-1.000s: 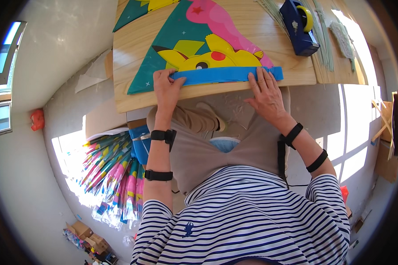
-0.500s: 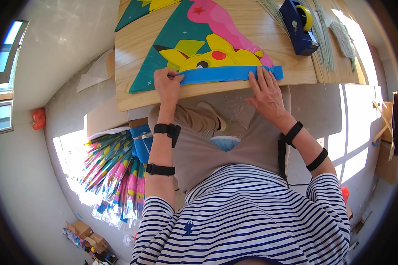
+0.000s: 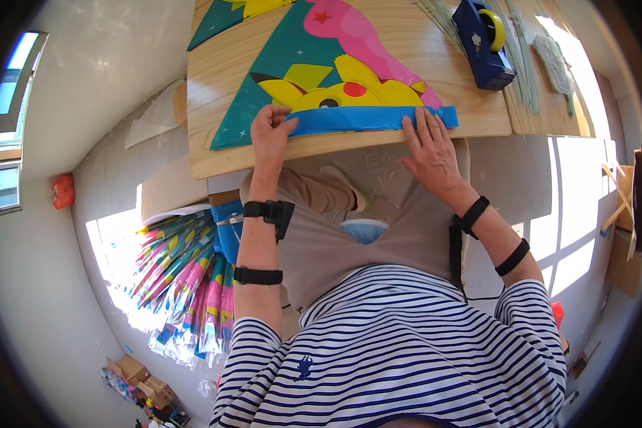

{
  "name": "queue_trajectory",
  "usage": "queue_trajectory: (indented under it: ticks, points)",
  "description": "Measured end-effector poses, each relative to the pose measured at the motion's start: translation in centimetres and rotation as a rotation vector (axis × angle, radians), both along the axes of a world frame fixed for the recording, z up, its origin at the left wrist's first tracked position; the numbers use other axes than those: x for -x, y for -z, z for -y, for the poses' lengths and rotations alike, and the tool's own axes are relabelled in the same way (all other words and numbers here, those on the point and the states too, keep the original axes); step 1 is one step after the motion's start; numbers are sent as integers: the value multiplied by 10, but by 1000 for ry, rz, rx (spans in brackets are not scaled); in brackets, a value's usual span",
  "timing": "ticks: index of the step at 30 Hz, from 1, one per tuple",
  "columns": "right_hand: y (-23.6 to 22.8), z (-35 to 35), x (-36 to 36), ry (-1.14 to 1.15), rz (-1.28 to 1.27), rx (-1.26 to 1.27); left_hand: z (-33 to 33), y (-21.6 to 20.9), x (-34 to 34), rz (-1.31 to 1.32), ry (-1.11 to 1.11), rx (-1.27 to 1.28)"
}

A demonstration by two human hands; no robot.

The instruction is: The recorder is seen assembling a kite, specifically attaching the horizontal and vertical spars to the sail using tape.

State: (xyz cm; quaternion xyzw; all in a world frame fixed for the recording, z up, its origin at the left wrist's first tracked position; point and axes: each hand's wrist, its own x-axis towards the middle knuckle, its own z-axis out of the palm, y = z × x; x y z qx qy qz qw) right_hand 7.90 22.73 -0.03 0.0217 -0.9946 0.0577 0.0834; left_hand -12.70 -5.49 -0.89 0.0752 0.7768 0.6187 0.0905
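A teal triangular kite sheet point(image 3: 278, 78) with a yellow and pink cartoon print lies on the wooden table point(image 3: 207, 93). A blue strip point(image 3: 357, 120) runs along the sheet's near edge. My left hand point(image 3: 269, 134) pinches the strip's left end with fingers curled over it. My right hand point(image 3: 429, 146) lies flat, fingers spread, pressing the strip's right part down near the table's front edge.
A blue tape dispenser point(image 3: 483, 44) with a yellow roll stands at the table's far right, beside thin green rods point(image 3: 528, 64). A pile of wrapped colourful kites point(image 3: 189, 285) lies on the floor at my left. Cardboard boxes point(image 3: 139, 378) sit lower left.
Both hands have shifted slightly along the blue strip; my left hand now curls over its left end. The sheet stays in place.
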Motion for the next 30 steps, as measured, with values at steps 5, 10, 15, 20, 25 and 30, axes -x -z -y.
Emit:
queue_trajectory:
  ticks: [5, 10, 15, 20, 25, 30]
  points:
    - [0, 0, 0, 0, 9, -4, 6, -6, 3, 28, 78, 145]
    - [1, 0, 0, -2, 17, -10, 8, -9, 4, 24, 92, 171]
    - [0, 0, 0, 4, 19, -13, 9, -9, 7, 94, 91, 94]
    - [-1, 0, 0, -4, 17, -11, 8, -10, 6, 64, 95, 149]
    - [-1, 0, 0, 0, 16, -13, 7, -6, 6, -17, 71, 230]
    - [0, -1, 0, 0, 17, -17, -5, -12, -6, -197, -1, 424]
